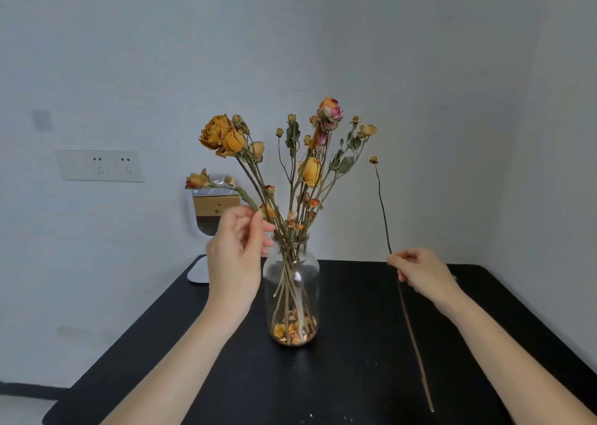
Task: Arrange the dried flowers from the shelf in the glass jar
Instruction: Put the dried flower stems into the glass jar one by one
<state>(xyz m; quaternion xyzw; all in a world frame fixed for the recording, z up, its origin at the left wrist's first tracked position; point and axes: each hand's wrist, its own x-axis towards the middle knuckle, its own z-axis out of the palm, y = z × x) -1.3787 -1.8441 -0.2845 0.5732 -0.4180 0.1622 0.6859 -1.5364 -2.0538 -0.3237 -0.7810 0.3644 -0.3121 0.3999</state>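
Note:
A clear glass jar (pixel 291 290) stands on the black table (pixel 355 360), with several dried yellow and pink flowers (pixel 310 169) in it and loose petals at its bottom. My left hand (pixel 237 256) is just left of the jar's neck and pinches the stem of a bent dried flower (pixel 198 180) that leans out to the left. To the right of the jar, my right hand (pixel 420 271) pinches a long thin stem (pixel 382 211) with one small bud on top, held nearly upright and apart from the jar.
A small mirror on a white stand (pixel 206 217) is behind the jar at the table's far left corner. A double wall socket (pixel 100 165) is on the left wall. Small crumbs lie on the table's near part.

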